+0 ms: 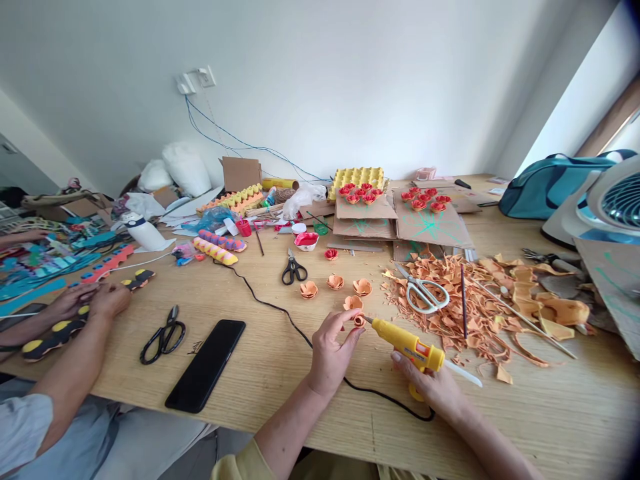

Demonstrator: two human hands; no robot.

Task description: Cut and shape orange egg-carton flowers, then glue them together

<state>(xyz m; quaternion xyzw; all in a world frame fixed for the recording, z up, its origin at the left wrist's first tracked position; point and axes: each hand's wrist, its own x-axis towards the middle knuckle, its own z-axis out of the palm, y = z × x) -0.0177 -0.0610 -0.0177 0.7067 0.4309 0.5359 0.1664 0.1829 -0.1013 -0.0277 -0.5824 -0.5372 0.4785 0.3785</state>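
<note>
Between the fingertips of my left hand (333,350) is a small rolled orange flower piece (359,321). My right hand (435,387) grips a yellow hot glue gun (407,341), its nozzle at the edge of that piece. A white glue stick (464,373) sticks out of the gun's back, and a black cord (300,327) runs off leftward across the table. Just beyond my left hand lie several open orange cardboard flowers (335,282). A finished-looking red flower (331,254) sits behind them.
White-handled scissors (427,295) rest on orange scraps (450,313) at right. Black scissors (294,268), another black pair (164,337) and a phone (206,365) lie leftward. Cardboard pieces (430,230) carry red flowers. At far left, another person's hands (107,300) work on a dark, yellow-spotted strip.
</note>
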